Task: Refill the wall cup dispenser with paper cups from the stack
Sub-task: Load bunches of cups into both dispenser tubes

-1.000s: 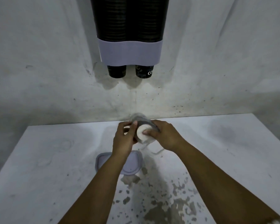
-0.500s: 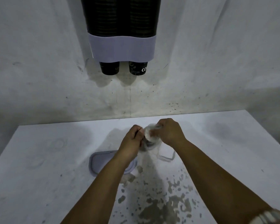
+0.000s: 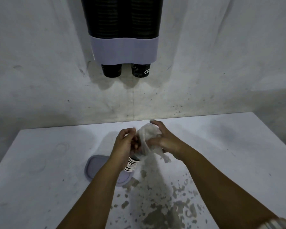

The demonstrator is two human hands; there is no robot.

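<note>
1 view only, from a camera worn on the person's head. It looks forward and down across a white table (image 3: 40,162) toward the wall (image 3: 40,63) behind it. The wide lens takes in both forearms rising from the bottom edge, with the left hand (image 3: 125,144) and right hand (image 3: 165,141) near the centre, close to the camera. The wall dispenser (image 3: 124,48) is cut off by the top edge, seen from below.

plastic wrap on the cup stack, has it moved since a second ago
Yes. The plastic wrap has come up off the cup stack, away from the grey lid on the table; the stack's striped lower part now shows bare.
</note>
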